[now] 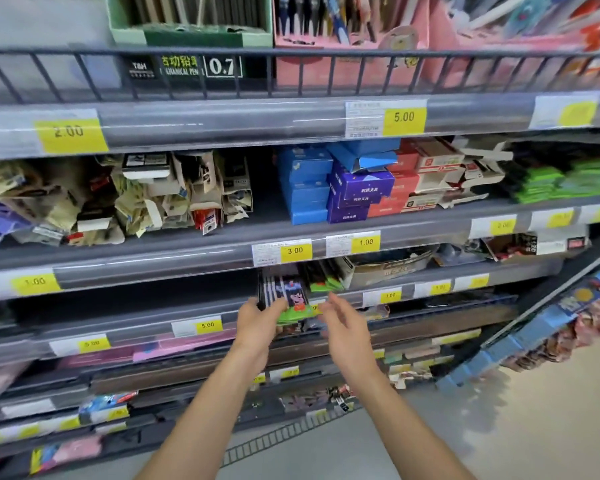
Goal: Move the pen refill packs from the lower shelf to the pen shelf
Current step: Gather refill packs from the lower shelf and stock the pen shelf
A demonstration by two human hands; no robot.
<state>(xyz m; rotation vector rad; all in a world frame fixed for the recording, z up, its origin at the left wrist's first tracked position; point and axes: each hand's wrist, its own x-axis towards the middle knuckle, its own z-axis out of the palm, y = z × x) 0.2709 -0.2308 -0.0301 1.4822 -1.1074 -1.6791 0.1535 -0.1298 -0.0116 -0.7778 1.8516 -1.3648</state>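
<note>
My left hand (257, 322) grips a small stack of flat refill packs (286, 297) with black stripes, a pink cartoon pig and a green bottom edge. It holds them just in front of a lower shelf (136, 306), below the 3.00 price tag. More packs with green edges (323, 280) lie on that shelf just to the right. My right hand (343, 323) hovers beside the held stack with its fingers relaxed, holding nothing. High up, behind a wire rail, stands the pen shelf (291, 74) with a green pencil display box (191, 29) and a pink pen display (350, 32).
The middle shelf holds torn brown card packs (118, 199) at left, blue and purple boxes (333, 185) in the centre, red and white boxes (426, 174) and green packs (551, 181) at right. An open cardboard box (378, 268) sits right of the refills. A side rack (551, 327) juts out at right.
</note>
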